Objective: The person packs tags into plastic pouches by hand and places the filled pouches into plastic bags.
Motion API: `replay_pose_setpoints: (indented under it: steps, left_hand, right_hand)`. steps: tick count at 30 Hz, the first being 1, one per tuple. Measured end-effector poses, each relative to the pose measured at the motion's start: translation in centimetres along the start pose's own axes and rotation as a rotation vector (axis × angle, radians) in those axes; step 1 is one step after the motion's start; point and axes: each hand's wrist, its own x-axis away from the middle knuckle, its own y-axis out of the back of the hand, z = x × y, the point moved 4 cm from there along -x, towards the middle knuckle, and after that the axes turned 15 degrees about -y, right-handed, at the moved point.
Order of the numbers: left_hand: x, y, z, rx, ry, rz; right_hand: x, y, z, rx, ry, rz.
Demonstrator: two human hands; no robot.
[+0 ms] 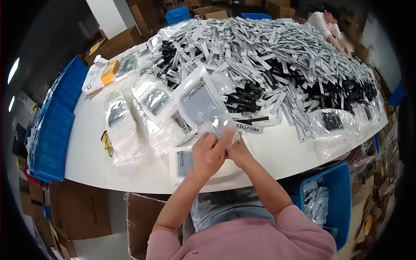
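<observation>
My left hand (207, 152) and my right hand (237, 151) are close together near the table's front edge, with fingers closed on the near end of a clear plastic bag (201, 102). The bag has a grey panel printed ABOUTYES and tilts away from me. Its crinkled end partly covers my fingertips. Just left of my left wrist lies a white-bordered packet with a grey panel (185, 162), part of it hidden by my arm. Beyond my hands are flat black and white printed sachets (249, 128).
A large heap of black and white sachets (268, 56) covers the back of the white table (86, 143). Clear bags (119, 117) lie left. Blue bins stand left (54, 121) and at lower right (344, 190). Another person (327, 26) reaches in at far right.
</observation>
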Motion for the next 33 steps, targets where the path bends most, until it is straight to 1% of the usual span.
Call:
replay_pose_setpoints:
  steps: [2,3,4,5,6,8,9,10,12,14,15,17,19,21,22,23,24,25,26,27,28,29,31,32,33]
  left_hand:
    - [0.4,0.4,2.5,0.080,0.370,-0.010]
    - [0.8,1.0,3.4,0.153,0.577,-0.006]
    - [0.5,1.3,3.4,0.120,0.493,-0.050]
    - [0.4,1.3,3.1,0.088,0.407,-0.093]
    - [0.5,0.7,2.1,0.092,0.261,-0.019]
    - [0.2,0.5,-0.6,0.082,0.150,0.086]
    - [0.5,0.5,-0.3,0.056,0.170,0.152]
    - [0.3,1.0,0.2,0.029,0.180,0.149]
    - [0.2,1.6,1.8,0.115,0.436,0.162]
    - [0.2,1.1,0.6,0.094,0.268,0.101]
    - [0.4,0.5,-0.7,0.096,0.155,0.201]
    - [0.0,-0.1,-1.7,0.041,0.180,0.215]
    - [-0.2,0.1,-1.5,-0.003,0.206,0.230]
    - [-0.3,0.4,-0.4,-0.001,0.311,0.283]
    - [-0.2,0.4,-0.6,-0.026,0.326,0.278]
    - [0.1,-0.2,-1.3,0.020,0.349,0.350]
    - [0.5,-0.5,-1.7,0.069,0.377,0.422]
    - [0.3,-0.4,-1.7,0.211,0.463,0.465]
    - [-0.1,0.5,-1.3,0.192,0.480,0.458]
    - [-0.6,1.1,-1.1,0.345,0.448,0.497]
    - [-1.2,1.6,-0.9,0.502,0.412,0.534]
    - [-1.9,2.4,0.0,0.491,0.419,0.530]
    - [-4.4,6.1,0.7,0.085,-0.030,0.036]
    - [-4.4,6.5,1.3,0.081,-0.023,0.033]
    - [-4.1,6.3,1.7,0.113,-0.041,0.206]
  right_hand:
    - [0.8,-1.6,1.1,0.096,-0.126,0.138]
    - [2.4,-2.8,2.1,0.261,0.052,-0.029]
    - [2.1,-2.4,1.2,0.386,0.146,-0.077]
    - [1.7,-2.0,1.2,0.385,0.242,-0.160]
    - [1.4,-1.5,1.2,0.389,0.335,-0.250]
    - [0.9,-0.5,1.6,0.345,0.364,-0.175]
    - [0.8,-0.2,1.2,0.314,0.369,-0.250]
    - [1.2,-0.6,1.6,0.317,0.371,-0.220]
    - [2.2,-1.5,2.1,0.245,0.141,-0.158]
    - [1.5,0.0,1.7,0.186,0.228,-0.195]
    - [1.6,1.0,2.6,0.274,0.260,-0.202]
    - [1.2,0.8,3.3,0.394,0.430,-0.372]
    - [1.1,0.4,1.9,0.021,0.411,-0.378]
    - [0.4,1.4,1.3,0.345,0.307,-0.291]
    - [0.3,1.8,1.3,0.379,0.329,-0.315]
    - [0.4,1.5,1.5,0.411,0.348,-0.332]
    - [0.7,1.0,2.0,0.338,0.319,-0.313]
    - [0.6,1.5,1.6,0.343,0.314,-0.282]
    - [0.7,2.8,1.2,0.388,0.304,-0.222]
    - [0.5,3.4,0.9,0.432,0.297,-0.167]
    - [0.9,2.6,1.2,0.346,0.334,-0.159]
    - [1.2,1.9,1.5,0.348,0.335,-0.146]
    - [2.2,1.2,2.4,0.429,0.342,-0.218]
    - [2.6,1.2,2.7,0.435,0.339,-0.212]
    - [2.9,0.9,3.0,0.505,0.344,-0.109]
